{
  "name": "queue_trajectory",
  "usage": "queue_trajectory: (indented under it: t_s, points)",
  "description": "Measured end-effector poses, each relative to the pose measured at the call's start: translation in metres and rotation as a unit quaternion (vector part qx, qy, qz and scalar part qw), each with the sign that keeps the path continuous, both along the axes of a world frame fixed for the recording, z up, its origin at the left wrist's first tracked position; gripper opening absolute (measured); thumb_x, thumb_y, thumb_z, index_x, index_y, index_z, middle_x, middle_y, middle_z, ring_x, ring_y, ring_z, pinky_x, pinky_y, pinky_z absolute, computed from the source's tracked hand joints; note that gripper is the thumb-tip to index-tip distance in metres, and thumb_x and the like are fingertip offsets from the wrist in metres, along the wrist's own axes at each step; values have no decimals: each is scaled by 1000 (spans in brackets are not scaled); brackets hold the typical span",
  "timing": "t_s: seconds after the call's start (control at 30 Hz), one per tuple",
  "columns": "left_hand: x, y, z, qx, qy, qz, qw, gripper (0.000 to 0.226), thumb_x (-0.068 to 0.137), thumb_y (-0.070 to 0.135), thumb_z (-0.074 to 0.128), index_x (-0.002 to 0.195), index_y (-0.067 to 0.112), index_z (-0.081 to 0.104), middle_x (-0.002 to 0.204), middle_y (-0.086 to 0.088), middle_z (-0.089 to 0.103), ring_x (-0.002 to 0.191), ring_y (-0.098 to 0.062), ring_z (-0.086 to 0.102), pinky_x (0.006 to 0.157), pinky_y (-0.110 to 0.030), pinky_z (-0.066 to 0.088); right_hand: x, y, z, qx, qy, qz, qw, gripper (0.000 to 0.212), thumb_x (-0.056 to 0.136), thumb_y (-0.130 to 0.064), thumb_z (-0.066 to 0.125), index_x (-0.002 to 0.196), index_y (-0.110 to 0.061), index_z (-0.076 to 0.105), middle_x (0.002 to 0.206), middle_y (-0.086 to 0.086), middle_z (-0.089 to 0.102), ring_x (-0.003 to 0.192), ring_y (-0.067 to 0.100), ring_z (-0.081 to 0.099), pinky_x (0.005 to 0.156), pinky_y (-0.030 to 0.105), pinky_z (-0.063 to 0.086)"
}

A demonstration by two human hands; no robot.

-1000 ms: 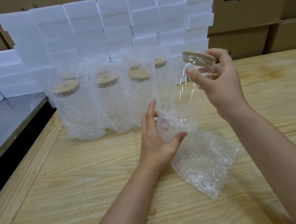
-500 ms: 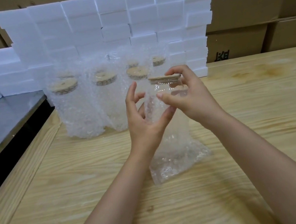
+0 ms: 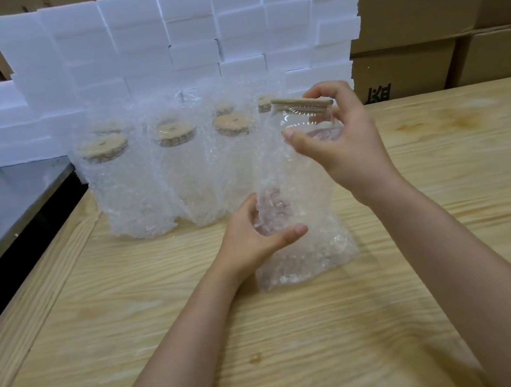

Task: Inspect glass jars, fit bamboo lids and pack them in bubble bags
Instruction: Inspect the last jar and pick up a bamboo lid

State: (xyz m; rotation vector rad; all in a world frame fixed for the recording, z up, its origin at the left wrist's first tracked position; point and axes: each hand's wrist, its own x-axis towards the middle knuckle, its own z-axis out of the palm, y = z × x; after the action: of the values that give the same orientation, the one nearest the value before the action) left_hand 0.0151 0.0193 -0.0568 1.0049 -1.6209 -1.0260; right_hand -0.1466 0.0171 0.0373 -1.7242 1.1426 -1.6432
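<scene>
Glass jar [image 3: 305, 158] hangs upright at frame centre, base inside the bubble bag [image 3: 307, 252]. Left hand [image 3: 255, 240], nearer, grips the bag low; right hand [image 3: 347, 145], above, clasps the jar's neck beneath the bamboo lid [image 3: 302, 104]. Bagged jars [image 3: 132, 186] stand behind.

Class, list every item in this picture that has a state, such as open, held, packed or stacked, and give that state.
glass jar, lidded, partly inside the bag.
bamboo lid, seated on the jar.
bubble bag, mouth open around the jar.
left hand, grips the bag low down.
right hand, grips the jar near its top.
packed jars, lidded, bagged, upright.
foam blocks, stacked.
</scene>
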Motion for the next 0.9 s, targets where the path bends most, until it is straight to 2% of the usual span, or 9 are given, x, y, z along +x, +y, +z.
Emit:
queue_trajectory:
  t_s: [0.1,0.23,0.33,0.4,0.47,0.6,0.7,0.8,0.9]
  points:
    - [-1,-1,3,-15,19,2,1000,52,62,20,90,104,25,60,92,21,73,90,2,68,74,-9,48,2,-1,0,16,11,12,1000,40,71,-30,79,101,-33,52,104,-8,60,104,27,61,90,51,50]
    - [-5,-1,7,-19,54,14,998,58,54,38,85,106,26,60,98,13,73,96,-6,68,81,-17,51,2,-1,-1,30,18,12,999,37,76,-23,78,103,-29,53,97,-14,57,93,17,56,89,49,50]
    - [-9,-2,9,-23,83,23,996,58,56,39,82,107,21,60,98,9,73,95,-7,68,80,-18,52,5,1,-2,44,27,12,999,36,76,-22,77,102,-28,53,97,-11,59,87,17,58,87,49,51]
    - [-12,-4,11,-9,135,29,990,60,56,41,79,107,15,61,101,-1,72,97,-16,68,86,-31,54,9,2,-4,54,45,18,997,35,76,-23,77,100,-29,52,96,-6,62,82,23,61,83,49,52]
    - [-13,-6,12,2,178,28,984,58,57,39,78,107,16,61,100,-2,71,98,-20,67,91,-41,53,13,4,-7,55,75,23,995,36,75,-26,76,101,-27,52,97,-1,64,87,28,63,83,48,52]
    - [-12,-7,9,15,190,18,981,53,59,38,78,105,20,61,97,2,72,96,-18,68,88,-46,55,16,4,-8,61,91,21,994,37,75,-29,75,103,-26,51,100,4,64,91,32,61,83,49,51]
    - [-12,-6,12,33,187,-8,982,61,60,39,78,113,19,57,107,-4,70,103,-25,68,83,-50,57,14,3,-9,65,85,21,994,36,75,-32,76,102,-27,52,97,1,64,90,29,62,82,47,52]
    - [-10,-5,11,39,182,-33,982,67,60,39,77,120,18,54,114,-9,68,108,-31,66,84,-49,56,14,3,-9,53,79,6,995,35,73,-35,76,100,-30,53,92,-13,61,88,19,61,82,40,52]
    - [-8,-3,6,38,157,-48,986,67,58,36,78,118,21,53,115,-10,68,108,-32,65,85,-40,56,11,2,-8,55,77,1,996,34,73,-35,77,100,-32,55,93,-15,61,87,16,60,82,39,52]
